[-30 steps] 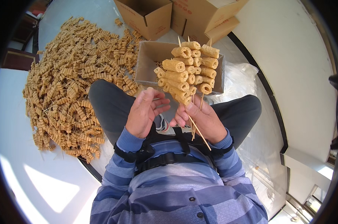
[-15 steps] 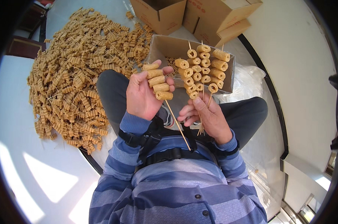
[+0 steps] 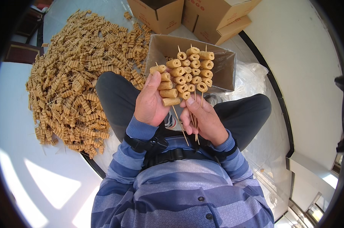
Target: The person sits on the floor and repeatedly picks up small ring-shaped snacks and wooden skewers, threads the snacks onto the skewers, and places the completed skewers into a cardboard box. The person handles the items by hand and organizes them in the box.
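Pale floor (image 3: 241,49) meets a wall (image 3: 303,79) at three o'clock; the left hand (image 3: 150,106) grips one skewer (image 3: 168,93), axis eleven-to-five; the right hand (image 3: 208,121) clasps a skewer bunch (image 3: 187,70), tips toward twelve.

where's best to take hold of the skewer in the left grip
Probably by its bare stick, coming from the near side: it juts out below the rolls, thin, straight and uncovered, while the left grip takes up the rolls' left side.
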`<action>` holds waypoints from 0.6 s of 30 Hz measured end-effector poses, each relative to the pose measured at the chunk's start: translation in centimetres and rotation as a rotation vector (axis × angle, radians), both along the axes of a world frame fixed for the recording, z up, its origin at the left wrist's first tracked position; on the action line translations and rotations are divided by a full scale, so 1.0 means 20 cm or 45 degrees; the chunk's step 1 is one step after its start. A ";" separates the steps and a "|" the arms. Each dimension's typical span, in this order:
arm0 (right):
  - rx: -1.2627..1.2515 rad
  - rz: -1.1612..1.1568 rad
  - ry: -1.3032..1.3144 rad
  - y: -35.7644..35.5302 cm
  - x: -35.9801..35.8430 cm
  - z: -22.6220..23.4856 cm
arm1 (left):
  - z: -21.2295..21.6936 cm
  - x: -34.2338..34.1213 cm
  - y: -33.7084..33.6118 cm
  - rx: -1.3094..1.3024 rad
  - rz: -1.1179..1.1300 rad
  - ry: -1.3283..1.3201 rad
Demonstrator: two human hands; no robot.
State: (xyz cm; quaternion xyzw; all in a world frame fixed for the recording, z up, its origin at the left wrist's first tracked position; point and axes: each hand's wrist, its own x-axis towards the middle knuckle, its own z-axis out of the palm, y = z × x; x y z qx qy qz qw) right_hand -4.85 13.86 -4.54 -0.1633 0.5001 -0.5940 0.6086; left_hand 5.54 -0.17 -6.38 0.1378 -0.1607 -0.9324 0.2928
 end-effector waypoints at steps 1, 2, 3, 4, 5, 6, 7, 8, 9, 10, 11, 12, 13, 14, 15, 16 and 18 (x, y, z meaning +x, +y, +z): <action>0.014 0.013 0.006 0.00 0.00 0.00 | 0.00 0.00 0.00 0.024 -0.012 -0.039; 0.012 0.038 0.014 0.00 -0.01 -0.01 | 0.00 0.00 0.01 -0.007 -0.035 0.013; 0.039 0.049 0.040 0.00 -0.01 -0.01 | 0.00 0.00 0.01 -0.015 -0.058 0.028; 0.034 0.057 0.047 0.00 -0.01 -0.01 | -0.01 0.00 0.01 -0.030 -0.083 0.068; 0.057 0.050 0.074 0.00 -0.01 -0.01 | -0.01 0.00 0.01 -0.023 -0.082 0.045; 0.079 0.043 0.101 0.00 -0.01 -0.02 | -0.02 0.00 0.02 -0.023 -0.084 0.047; 0.074 0.060 0.093 0.00 -0.01 -0.02 | -0.03 0.00 0.02 -0.031 -0.090 0.081; 0.069 0.076 0.085 0.00 -0.02 -0.02 | -0.04 0.00 0.02 -0.083 -0.085 -0.005; 0.050 0.100 0.082 0.00 -0.02 -0.02 | -0.05 -0.01 0.03 -0.143 -0.082 -0.057; 0.045 0.108 0.039 0.00 -0.02 -0.02 | -0.06 -0.01 0.03 -0.203 -0.079 -0.109; 0.026 0.124 0.001 0.00 -0.03 -0.02 | -0.07 -0.02 0.04 -0.184 -0.080 -0.119; 0.012 0.133 -0.032 0.00 -0.03 -0.02 | -0.08 -0.02 0.05 -0.164 -0.081 -0.130; 0.013 0.138 -0.023 0.00 -0.03 -0.02 | -0.08 -0.02 0.05 -0.147 -0.091 -0.200; 0.021 0.135 -0.011 0.00 -0.02 -0.02 | -0.09 -0.02 0.06 -0.194 -0.098 -0.183; 0.029 0.130 0.000 -0.01 -0.01 -0.02 | -0.09 -0.02 0.06 -0.203 -0.100 -0.158; 0.051 0.109 0.071 -0.01 0.01 -0.02 | -0.09 -0.02 0.06 -0.223 -0.118 -0.155; 0.076 0.078 0.213 -0.02 0.03 -0.01 | -0.08 -0.01 0.05 -0.254 -0.120 -0.175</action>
